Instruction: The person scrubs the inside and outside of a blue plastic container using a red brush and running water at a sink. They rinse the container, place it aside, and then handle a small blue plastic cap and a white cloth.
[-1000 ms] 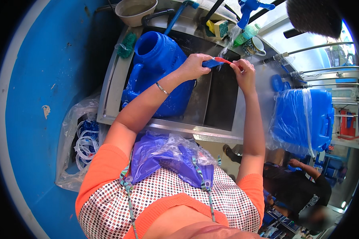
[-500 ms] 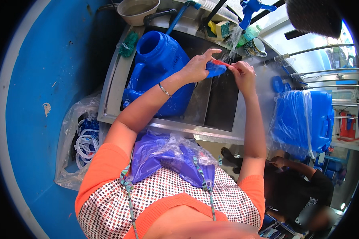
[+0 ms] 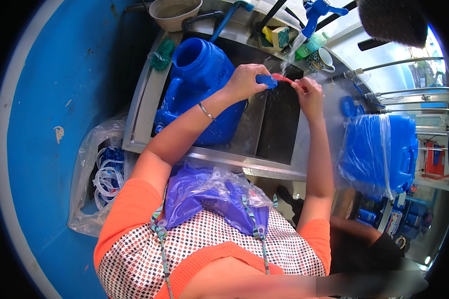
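Note:
My left hand (image 3: 246,81) grips a small blue cap (image 3: 267,80) over the sink (image 3: 279,127). A thin red brush (image 3: 285,79) is pinched in my right hand (image 3: 310,95), with its far end against the cap. Water runs from the blue tap (image 3: 313,20) just beyond the cap. To the left of my hands, a big blue jug (image 3: 209,74) with a handle stands in the sink, its wide mouth uncovered. Wet drops cover its side.
Behind the sink sit a sponge (image 3: 280,37), a green bottle (image 3: 311,46) and a patterned mug (image 3: 321,61). A green scrubber (image 3: 162,55) and a bowl (image 3: 174,22) are at the far left. A plastic-wrapped blue container (image 3: 376,149) stands right; another person (image 3: 359,249) is behind it.
My left hand has turned the cap edge-on and closed its fingers round it. The brush has shifted slightly right with my right hand. The other person has moved nearer the lower edge.

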